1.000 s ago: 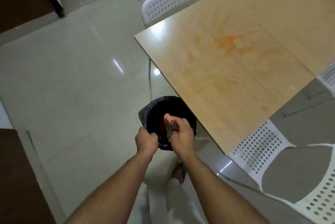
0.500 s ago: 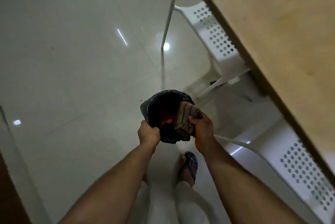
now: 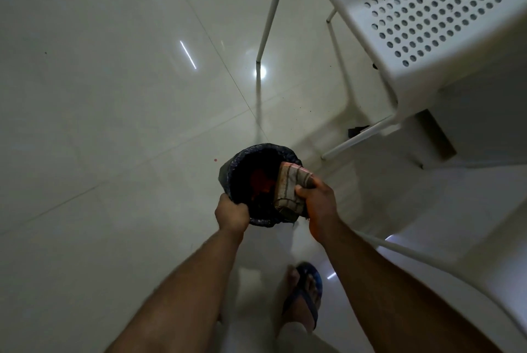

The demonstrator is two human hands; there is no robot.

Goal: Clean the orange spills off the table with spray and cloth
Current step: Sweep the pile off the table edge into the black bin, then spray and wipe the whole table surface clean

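Two hands: both in view over the floor, each gripping something, forearms reaching in from the bottom edge.
Left hand [image 3: 231, 214]: fingers curled over the near rim of the bin, holding it up off the floor.
Right hand [image 3: 317, 200]: thumb and fingers pinched round a folded cloth at the bin's right rim.
Cloth [image 3: 291, 190]: brownish with darker stripes, folded into a thick wad; its free end hangs over the bin's mouth, its other end inside the right hand's grip.
Bin [image 3: 258, 158]: small, round and dark, lined with a black speckled bag folded over its rim; tilted so that its mouth faces the camera.
Bin contents [image 3: 261, 181]: something orange-red lies deep inside; what it is cannot be told in the dark interior.
Floor [image 3: 99, 101]: pale glossy tiles with thin joints, bright streaks of reflected light, and a tiny red speck just left of the bin.
Chair [image 3: 422, 7]: white plastic, its surface pierced with rows of round holes, on thin white metal legs; it stands in the upper right, well apart from the hands.
Second white piece [image 3: 484, 275]: a curved white plastic edge on a thin white tube at lower right, beside the right forearm.
Foot [image 3: 305, 292]: one foot in a blue flip-flop, on the tiles below the bin, between the two forearms.
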